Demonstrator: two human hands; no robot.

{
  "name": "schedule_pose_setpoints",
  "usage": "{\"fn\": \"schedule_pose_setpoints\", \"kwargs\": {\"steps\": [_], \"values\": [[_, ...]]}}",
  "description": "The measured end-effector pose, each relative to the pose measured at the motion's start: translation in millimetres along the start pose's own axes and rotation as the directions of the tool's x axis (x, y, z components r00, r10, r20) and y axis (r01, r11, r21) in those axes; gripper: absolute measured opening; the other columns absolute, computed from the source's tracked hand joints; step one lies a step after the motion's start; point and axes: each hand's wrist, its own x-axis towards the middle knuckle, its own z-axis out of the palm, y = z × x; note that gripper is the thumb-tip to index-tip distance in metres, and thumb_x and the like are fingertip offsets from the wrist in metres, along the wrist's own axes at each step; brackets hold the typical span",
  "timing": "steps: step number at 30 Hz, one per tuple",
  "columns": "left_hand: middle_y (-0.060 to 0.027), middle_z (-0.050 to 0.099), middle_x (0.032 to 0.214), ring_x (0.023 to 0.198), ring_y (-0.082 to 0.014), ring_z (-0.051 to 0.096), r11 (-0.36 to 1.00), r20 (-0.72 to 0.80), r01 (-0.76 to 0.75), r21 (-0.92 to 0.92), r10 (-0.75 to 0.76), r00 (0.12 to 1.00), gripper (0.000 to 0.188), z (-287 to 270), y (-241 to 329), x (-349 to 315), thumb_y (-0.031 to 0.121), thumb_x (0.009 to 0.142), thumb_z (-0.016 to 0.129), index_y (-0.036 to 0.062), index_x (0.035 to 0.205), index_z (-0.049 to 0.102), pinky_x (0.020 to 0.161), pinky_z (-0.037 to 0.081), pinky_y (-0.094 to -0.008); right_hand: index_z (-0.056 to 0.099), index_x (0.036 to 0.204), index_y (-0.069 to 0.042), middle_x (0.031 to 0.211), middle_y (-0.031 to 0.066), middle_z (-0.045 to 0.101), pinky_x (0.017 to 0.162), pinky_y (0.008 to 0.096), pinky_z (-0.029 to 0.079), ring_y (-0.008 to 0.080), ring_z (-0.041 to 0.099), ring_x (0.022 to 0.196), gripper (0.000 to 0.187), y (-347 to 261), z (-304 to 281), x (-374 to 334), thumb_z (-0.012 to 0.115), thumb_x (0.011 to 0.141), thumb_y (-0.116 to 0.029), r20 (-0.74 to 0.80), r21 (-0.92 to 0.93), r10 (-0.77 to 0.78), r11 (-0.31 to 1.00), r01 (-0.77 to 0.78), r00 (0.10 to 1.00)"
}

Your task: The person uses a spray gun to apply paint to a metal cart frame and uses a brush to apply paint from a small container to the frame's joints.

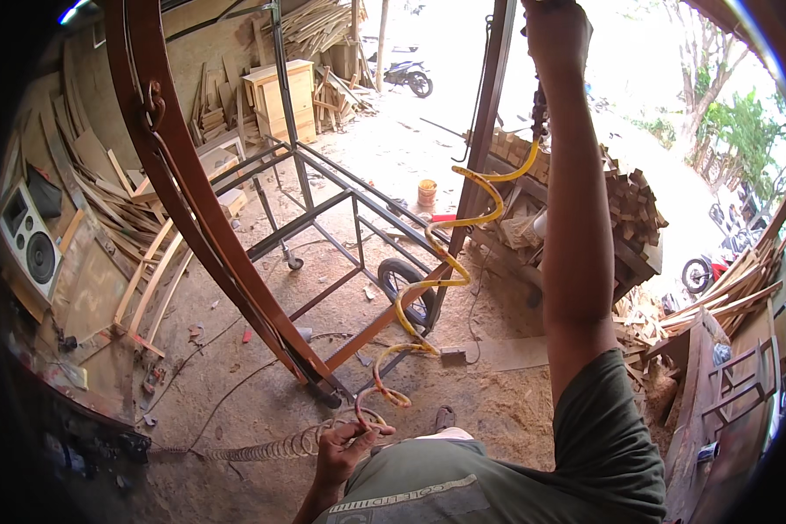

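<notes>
My right hand (pixel 559 39) is raised at the top of the view, closed around a dark tool whose body is mostly hidden. Its dark lower fitting (pixel 540 112) joins a yellow coiled air hose (pixel 533 159). The hose spirals down to my left hand (pixel 342 450), whose fingers pinch its reddish lower part in front of my torso. Before me stands a metal frame with a reddish-brown curved-looking beam (pixel 188 201) on the left and a brown upright post (pixel 491 87) beside my right arm. A metal hook (pixel 155 105) hangs along the left beam.
Dark steel bars (pixel 319 214) and a spoked wheel (pixel 408 293) belong to the frame's lower part. Stacked wood blocks (pixel 629 210) stand at right. A loudspeaker (pixel 31 236), a wooden cabinet (pixel 281 100) and planks line the left. A greyish coiled hose (pixel 271 450) crosses the sawdust-covered floor.
</notes>
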Motion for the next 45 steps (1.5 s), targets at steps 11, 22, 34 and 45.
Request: {"fn": "schedule_pose_setpoints", "kwargs": {"steps": [11,22,34,45], "values": [[-0.0106,0.075,0.097,0.092,-0.0143,0.068,0.997,-0.024,0.065,-0.047,-0.066,0.998,0.018,-8,-13,-11,0.010,0.097,0.063,-0.0032,0.103,0.074,0.085,0.052,-0.0289,0.071,0.098,0.000,0.074,0.0181,0.070,0.065,0.0446,0.050,0.0316,0.069,0.067,0.031,34,7,-115,0.070,0.091,-0.030,0.148,-0.047,0.272,0.962,-0.268,0.951],[-0.0090,0.075,0.092,0.085,-0.0107,0.067,0.987,-0.093,0.152,-0.042,-0.155,0.983,0.017,-13,-10,-23,0.007,0.095,0.064,-0.0036,0.103,0.075,0.077,0.052,-0.0256,0.069,0.109,0.000,0.077,0.0139,0.072,0.053,0.0365,0.049,0.0212,0.067,0.058,0.027,94,1,-251,0.071,0.091,-0.020,0.115,-0.073,0.136,0.989,-0.129,0.984],[-0.0067,0.070,0.095,0.089,-0.0145,0.063,0.970,-0.168,0.174,0.169,-0.145,0.975,0.016,-16,-36,-28,0.009,0.096,0.062,-0.0033,0.104,0.068,0.079,0.049,-0.0289,0.062,0.116,0.001,0.093,0.0240,0.069,0.069,0.0466,0.053,0.0412,0.068,0.082,0.028,96,-22,-380,0.067,0.091,-0.011,0.267,-0.080,0.515,0.854,-0.514,0.815],[0.0000,0.067,0.084,0.071,-0.0055,0.053,0.974,-0.188,0.215,0.072,-0.199,0.962,0.012,-16,-40,-28,0.011,0.095,0.066,0.0003,0.095,0.070,0.063,0.041,-0.0222,0.059,0.121,-0.003,0.102,0.0234,0.068,0.072,0.0485,0.052,0.0438,0.066,0.086,0.035,110,-32,-475,0.068,0.090,-0.016,0.327,-0.197,0.614,0.788,-0.584,0.718]]}}
